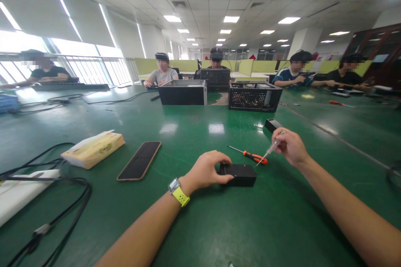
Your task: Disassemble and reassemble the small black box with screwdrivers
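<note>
My left hand grips the left end of a small black box, thumb in front and fingers behind, as it rests on the green table. Small screw heads show on the box's top. In my right hand is a screwdriver with a clear handle, held between thumb and fingers. Its thin shaft slants down to the left, the tip just off the box's right end. Behind the box lies an orange and black screwdriver. Another black box stands beyond my right hand, partly hidden by it.
To the left lie a phone, a yellow tissue pack, black cables and a white power strip. Two computer cases stand farther back on the green table. Several people sit around its far edges.
</note>
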`<state>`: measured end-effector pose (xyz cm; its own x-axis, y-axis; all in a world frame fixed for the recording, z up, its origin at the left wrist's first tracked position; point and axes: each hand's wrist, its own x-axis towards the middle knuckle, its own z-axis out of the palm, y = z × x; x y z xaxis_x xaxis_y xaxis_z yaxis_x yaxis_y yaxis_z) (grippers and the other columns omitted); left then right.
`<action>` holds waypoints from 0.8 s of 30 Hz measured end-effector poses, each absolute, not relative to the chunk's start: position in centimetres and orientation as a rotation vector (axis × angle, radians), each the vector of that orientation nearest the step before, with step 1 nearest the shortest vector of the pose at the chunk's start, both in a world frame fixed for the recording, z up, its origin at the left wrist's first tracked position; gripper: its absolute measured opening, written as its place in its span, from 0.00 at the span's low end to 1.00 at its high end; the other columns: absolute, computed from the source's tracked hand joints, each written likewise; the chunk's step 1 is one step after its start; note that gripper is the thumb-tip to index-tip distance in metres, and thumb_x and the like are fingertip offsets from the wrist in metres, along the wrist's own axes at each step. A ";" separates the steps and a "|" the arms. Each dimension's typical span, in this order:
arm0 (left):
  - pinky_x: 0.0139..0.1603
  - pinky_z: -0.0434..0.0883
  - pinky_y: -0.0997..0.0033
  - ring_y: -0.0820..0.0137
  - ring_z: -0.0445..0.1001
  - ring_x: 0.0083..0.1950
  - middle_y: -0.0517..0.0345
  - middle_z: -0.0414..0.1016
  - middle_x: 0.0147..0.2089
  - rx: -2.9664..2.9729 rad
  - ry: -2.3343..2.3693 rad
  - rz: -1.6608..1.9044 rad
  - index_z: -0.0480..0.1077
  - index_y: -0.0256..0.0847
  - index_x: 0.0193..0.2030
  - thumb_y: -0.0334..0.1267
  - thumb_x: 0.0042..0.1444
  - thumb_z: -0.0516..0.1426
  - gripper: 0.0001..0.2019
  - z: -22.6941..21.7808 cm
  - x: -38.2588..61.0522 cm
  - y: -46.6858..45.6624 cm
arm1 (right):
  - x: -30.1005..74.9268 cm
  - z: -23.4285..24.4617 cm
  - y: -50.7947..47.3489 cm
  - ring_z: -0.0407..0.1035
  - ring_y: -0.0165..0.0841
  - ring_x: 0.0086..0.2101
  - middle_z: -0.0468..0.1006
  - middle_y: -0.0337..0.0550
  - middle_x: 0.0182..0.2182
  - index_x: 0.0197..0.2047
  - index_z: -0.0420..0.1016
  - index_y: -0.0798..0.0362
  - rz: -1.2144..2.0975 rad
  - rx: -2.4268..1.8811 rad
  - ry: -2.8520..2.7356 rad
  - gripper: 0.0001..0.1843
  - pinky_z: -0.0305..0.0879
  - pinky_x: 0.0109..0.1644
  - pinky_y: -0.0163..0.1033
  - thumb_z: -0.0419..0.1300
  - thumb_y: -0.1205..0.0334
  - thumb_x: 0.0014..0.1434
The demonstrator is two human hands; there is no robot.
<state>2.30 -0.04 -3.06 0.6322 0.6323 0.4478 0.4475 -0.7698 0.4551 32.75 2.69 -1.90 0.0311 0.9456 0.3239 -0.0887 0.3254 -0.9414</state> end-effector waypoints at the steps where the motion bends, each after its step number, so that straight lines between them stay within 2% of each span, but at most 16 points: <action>1: 0.44 0.69 0.70 0.68 0.73 0.40 0.56 0.77 0.39 2.556 0.867 0.875 0.73 0.39 0.41 0.42 0.47 0.65 0.15 -3.1 2.3 0.0 | 32.6 -2.0 2.6 0.59 0.26 0.14 0.66 0.34 0.17 0.25 0.67 0.53 1.020 -0.893 -1.276 0.01 0.53 0.16 0.32 0.57 0.66 0.46; 16: 0.43 0.70 0.69 0.67 0.74 0.40 0.55 0.78 0.39 2.599 0.854 0.880 0.73 0.39 0.41 0.43 0.48 0.64 0.15 -3.3 2.5 0.2 | 33.1 -2.0 2.7 0.61 0.25 0.16 0.69 0.36 0.20 0.27 0.70 0.54 1.087 -0.873 -1.335 0.03 0.54 0.16 0.31 0.58 0.67 0.44; 24: 0.42 0.70 0.70 0.68 0.74 0.39 0.56 0.78 0.38 2.622 0.849 0.901 0.73 0.38 0.40 0.43 0.48 0.64 0.14 -3.5 2.5 0.3 | 33.2 -1.9 3.0 0.58 0.24 0.14 0.66 0.33 0.16 0.24 0.68 0.53 0.979 -0.994 -1.307 0.02 0.51 0.15 0.30 0.59 0.66 0.44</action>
